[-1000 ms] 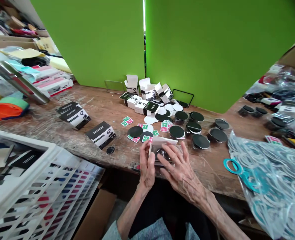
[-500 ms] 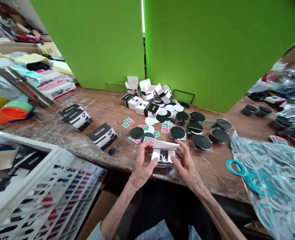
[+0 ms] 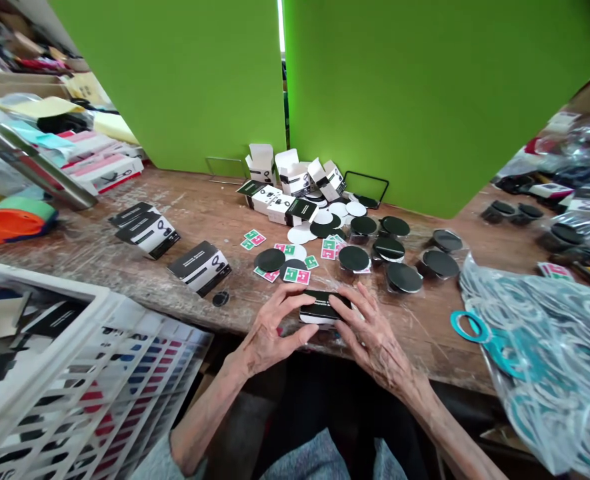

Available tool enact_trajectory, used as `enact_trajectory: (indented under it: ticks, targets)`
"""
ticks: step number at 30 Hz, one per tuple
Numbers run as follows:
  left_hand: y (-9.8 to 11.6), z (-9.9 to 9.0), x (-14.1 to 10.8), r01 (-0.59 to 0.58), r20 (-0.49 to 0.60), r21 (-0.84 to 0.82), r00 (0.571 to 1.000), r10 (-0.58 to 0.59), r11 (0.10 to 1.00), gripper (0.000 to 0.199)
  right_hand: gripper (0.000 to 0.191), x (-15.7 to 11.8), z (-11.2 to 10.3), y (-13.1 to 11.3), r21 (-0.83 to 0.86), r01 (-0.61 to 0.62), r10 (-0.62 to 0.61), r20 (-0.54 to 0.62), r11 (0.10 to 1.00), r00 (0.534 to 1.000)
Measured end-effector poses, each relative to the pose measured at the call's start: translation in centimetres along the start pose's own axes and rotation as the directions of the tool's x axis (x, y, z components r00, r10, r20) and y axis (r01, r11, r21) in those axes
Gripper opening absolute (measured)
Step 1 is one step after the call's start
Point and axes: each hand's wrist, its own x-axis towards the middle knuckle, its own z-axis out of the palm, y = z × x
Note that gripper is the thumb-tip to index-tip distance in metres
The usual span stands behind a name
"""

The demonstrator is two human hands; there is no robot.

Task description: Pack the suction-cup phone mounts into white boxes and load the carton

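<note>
A small black-and-white cardboard box [image 3: 319, 307] sits at the table's front edge, its black lid folded down over the top. My left hand [image 3: 275, 328] grips the left end, fingers at the back and thumb along the front. On the other side, my right hand [image 3: 375, 337] has fingers pressed on the lid and its thumb low at the front. Just beyond lie pink-and-green printed cards [image 3: 296, 275] and a round black disc [image 3: 270, 260]. Several wrapped black round pieces [image 3: 403, 277] stand to the right.
Closed boxes [image 3: 201, 267] stand left on the wooden table, with open boxes [image 3: 262, 165] at the back before green panels [image 3: 425, 100]. A white plastic crate [image 3: 95, 303] is at the lower left. A clear bag of teal and white rings [image 3: 539, 347] overhangs the right edge.
The box's raised white flap has been folded down, so its black top now covers the opening. My right fingers have moved onto the lid. The view has shifted slightly.
</note>
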Motion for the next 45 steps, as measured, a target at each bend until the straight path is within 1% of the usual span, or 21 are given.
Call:
enact_trajectory:
  ticks: [8, 10, 15, 18, 21, 23, 25, 26, 27, 28, 29, 31, 32, 33, 34, 35, 37, 40, 41, 43, 45]
  targets:
    - [0.1, 0.0, 0.5, -0.015, 0.003, 0.085, 1.0, 0.015, 0.996, 0.028, 0.039, 0.5, -0.6, 0.1, -0.029, 0.022, -0.023, -0.008, 0.999, 1.0]
    - [0.1, 0.2, 0.3, -0.033, -0.011, 0.097, 0.999, 0.034, 0.995, 0.029, 0.037, 0.5, -0.8, 0.1, -0.039, 0.023, -0.023, 0.017, 0.999, 1.0]
    - [-0.7, 1.0, -0.7, -0.16, -0.028, 0.149, 0.986, 0.166, 0.976, 0.041, 0.04, 0.2, -1.0, 0.1, -0.051, 0.022, -0.017, 0.093, 0.998, 0.996]
    - [-1.3, 1.8, -1.6, -0.187, -0.05, 0.187, 0.979, 0.2, 0.964, 0.048, 0.046, -0.4, -0.4, 0.1, -0.064, 0.015, -0.007, 0.128, 0.998, 0.992]
    - [-1.2, 2.3, -2.3, -0.168, -0.071, 0.209, 0.98, 0.187, 0.963, 0.048, 0.053, -1.0, 0.3, 0.1, -0.066, 0.013, -0.003, 0.144, 0.998, 0.99]
    - [-1.0, 2.0, -2.1, -0.138, -0.073, 0.178, 0.986, 0.153, 0.974, 0.042, 0.062, -1.4, 0.7, 0.1, -0.045, 0.006, 0.001, 0.141, 0.999, 0.99]
    - [-1.3, 1.2, -1.1, -0.047, -0.103, 0.12, 0.993, 0.06, 0.992, 0.033, 0.071, -1.6, 1.0, 0.1, -0.009, -0.006, 0.007, 0.125, 1.0, 0.992]
    - [-1.8, 0.8, -0.2, 0.029, -0.145, 0.106, 0.989, -0.014, 0.994, 0.031, 0.073, -1.7, 1.1, 0.1, 0.007, -0.015, 0.014, 0.119, 1.0, 0.993]
    - [-2.6, 0.3, 0.9, 0.132, -0.202, 0.114, 0.974, -0.107, 0.985, 0.031, 0.074, -1.7, 1.2, 0.0, 0.019, -0.024, 0.022, 0.112, 1.0, 0.993]
    - [-3.7, -0.1, 2.0, 0.257, -0.274, 0.147, 0.938, -0.21, 0.955, 0.034, 0.073, -1.7, 1.3, 0.0, 0.024, -0.031, 0.029, 0.101, 0.999, 0.994]
    - [-5.0, -0.4, 3.2, 0.392, -0.342, 0.201, 0.887, -0.311, 0.898, 0.039, 0.071, -1.8, 1.4, -0.1, 0.025, -0.037, 0.035, 0.089, 0.999, 0.995]
    - [-7.7, -0.5, 5.3, 0.645, -0.424, 0.33, 0.754, -0.502, 0.69, 0.054, 0.067, -1.8, 1.6, -0.2, 0.024, -0.054, 0.052, 0.071, 0.998, 0.996]
    - [-9.0, -0.2, 6.2, 0.707, -0.432, 0.372, 0.706, -0.561, 0.602, 0.06, 0.064, -1.9, 1.7, -0.2, 0.026, -0.06, 0.058, 0.063, 0.998, 0.996]
    - [-10.0, 0.2, 6.9, 0.736, -0.429, 0.4, 0.677, -0.598, 0.547, 0.064, 0.062, -1.9, 1.8, -0.2, 0.028, -0.065, 0.063, 0.06, 0.997, 0.996]
    - [-10.8, 0.8, 7.5, 0.739, -0.409, 0.418, 0.673, -0.617, 0.529, 0.065, 0.06, -1.9, 2.0, -0.2, 0.031, -0.068, 0.066, 0.058, 0.997, 0.996]
    - [-11.2, 1.6, 8.0, 0.723, -0.376, 0.428, 0.688, -0.62, 0.543, 0.064, 0.058, -1.9, 2.1, -0.1, 0.034, -0.069, 0.067, 0.057, 0.997, 0.996]
    - [-11.4, 3.3, 9.2, 0.662, -0.288, 0.433, 0.745, -0.602, 0.612, 0.058, 0.057, -1.9, 2.4, 0.0, 0.044, -0.069, 0.067, 0.042, 0.997, 0.997]
    - [-10.2, 4.7, 11.2, 0.569, -0.142, 0.406, 0.812, -0.565, 0.715, 0.041, 0.057, -1.9, 2.6, 0.2, 0.08, -0.066, 0.065, 0.012, 0.995, 0.998]
    - [-9.5, 4.5, 11.8, 0.557, -0.12, 0.389, 0.82, -0.559, 0.734, 0.037, 0.057, -1.9, 2.6, 0.3, 0.093, -0.065, 0.064, 0.009, 0.994, 0.998]
    - [-7.9, 3.3, 11.9, 0.554, -0.113, 0.354, 0.825, -0.553, 0.753, 0.039, 0.056, -1.9, 2.6, 0.4, 0.111, -0.069, 0.068, 0.016, 0.991, 0.998]
    - [-5.7, 1.2, 10.5, 0.511, -0.058, 0.31, 0.852, -0.52, 0.802, 0.04, 0.055, -1.9, 2.5, 0.4, 0.127, -0.08, 0.076, 0.041, 0.989, 0.996]
